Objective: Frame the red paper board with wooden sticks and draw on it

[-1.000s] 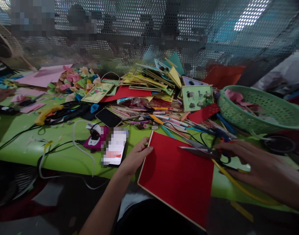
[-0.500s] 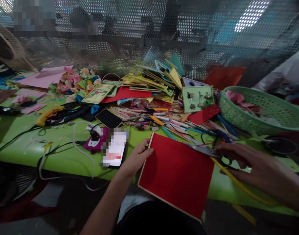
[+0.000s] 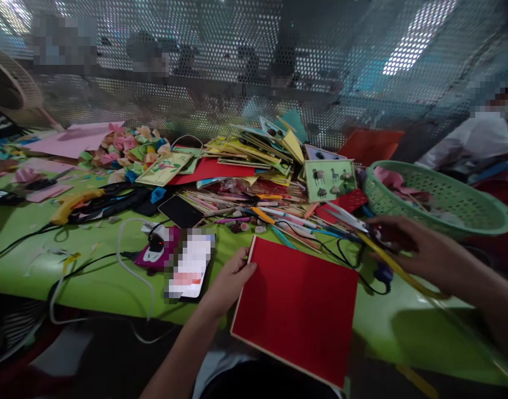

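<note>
My left hand (image 3: pixel 235 275) grips the upper left edge of a square red board (image 3: pixel 299 305) with a pale border, thumb on its face. The board is tilted over the table's front edge. Above and to the right of it, my right hand (image 3: pixel 407 244) is closed around a pair of scissors (image 3: pixel 345 216). Their blades point left, apart from the board. A curved yellow strip (image 3: pixel 397 269) runs beneath the right hand; whether the fingers hold it too, I cannot tell.
Behind the board lie coloured pens (image 3: pixel 293 216) and a heap of decorated cards (image 3: pixel 254 147). A green basket (image 3: pixel 445 205) stands at the right. On the left are a lit phone (image 3: pixel 191 266), a purple power socket (image 3: pixel 156 252), a yellow-handled glue gun (image 3: pixel 77 205) and loose cables.
The scissors have moved up and away from the board's upper right edge. The board, still in my left hand, sits slightly lower in view.
</note>
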Tool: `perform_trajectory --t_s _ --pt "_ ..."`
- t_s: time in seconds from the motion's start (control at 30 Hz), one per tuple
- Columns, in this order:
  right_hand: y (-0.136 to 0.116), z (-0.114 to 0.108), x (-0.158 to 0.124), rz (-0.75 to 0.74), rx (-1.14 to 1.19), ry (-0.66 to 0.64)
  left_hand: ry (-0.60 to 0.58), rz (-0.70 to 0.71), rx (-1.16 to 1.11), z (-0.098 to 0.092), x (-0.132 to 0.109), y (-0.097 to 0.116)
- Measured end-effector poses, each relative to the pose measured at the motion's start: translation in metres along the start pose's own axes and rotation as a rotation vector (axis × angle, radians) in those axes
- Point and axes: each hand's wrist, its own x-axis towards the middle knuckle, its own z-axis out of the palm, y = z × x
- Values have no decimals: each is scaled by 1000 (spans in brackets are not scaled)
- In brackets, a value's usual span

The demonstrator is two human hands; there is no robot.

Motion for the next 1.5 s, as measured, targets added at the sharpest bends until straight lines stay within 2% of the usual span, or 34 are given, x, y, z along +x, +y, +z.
perform_trajectory --t_s 0.1,0.27,0.4,0.5,0.6,0.77,0.87,0.9,0.93,1.03,1.5 --pt "7 9 41 -77 -134 -21 8 -15 12 -1 -1 0" --pt "-5 45 101 -161 -208 -41 19 -8 7 1 -2 1" --pt "-14 74 128 -179 -250 -30 20 -10 -6 2 -2 3" --pt "-14 86 137 -162 -249 -18 18 -51 -34 2 -2 4" --pt "-14 83 134 -166 -199 -18 10 -67 -50 2 -3 4" --pt "-32 54 102 -251 15 -73 26 -56 -22 1 -2 3" --pt "-58 35 74 -303 159 -203 32 -43 7 1 -1 2" --pt "-67 30 66 -320 198 -269 22 -38 6 2 -1 2" --pt "-76 26 59 -325 238 -392 12 -29 3 2 -1 3" --pt "-90 22 49 -356 249 -471 23 9 17 4 -1 4" --pt "-90 36 42 -441 99 -369 13 -39 -23 5 0 4"
